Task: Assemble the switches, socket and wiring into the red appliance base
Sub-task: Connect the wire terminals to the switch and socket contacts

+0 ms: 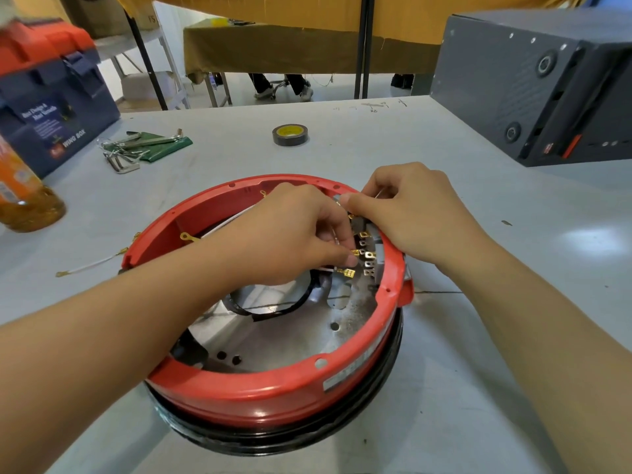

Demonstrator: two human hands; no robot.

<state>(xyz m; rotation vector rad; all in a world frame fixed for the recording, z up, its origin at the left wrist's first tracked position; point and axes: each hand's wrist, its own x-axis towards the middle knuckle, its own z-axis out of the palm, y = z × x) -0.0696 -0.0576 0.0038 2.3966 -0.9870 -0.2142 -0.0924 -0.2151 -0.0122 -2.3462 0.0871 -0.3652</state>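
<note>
Switches (367,249) sit in red base (239,393); my left hand (290,234) pinches a brass connector (355,252); right hand (410,213) grips the rim; loose leads (92,265) remain.

Workshop with shared benches
A grey worktable (444,206) carries hex keys (126,153), insulating tape (290,135) and a toolbox (51,97) far left; cloth-draped tables (290,46) stand beyond

Both bare forearms are extended from the lower corners of the frame toward its centre. The left hand (290,234) is held palm down, its fingers curled and its thumb and forefinger pinched together. The right hand (410,213) is placed just beside it, to the right, knuckles up, fingers curled under.
</note>
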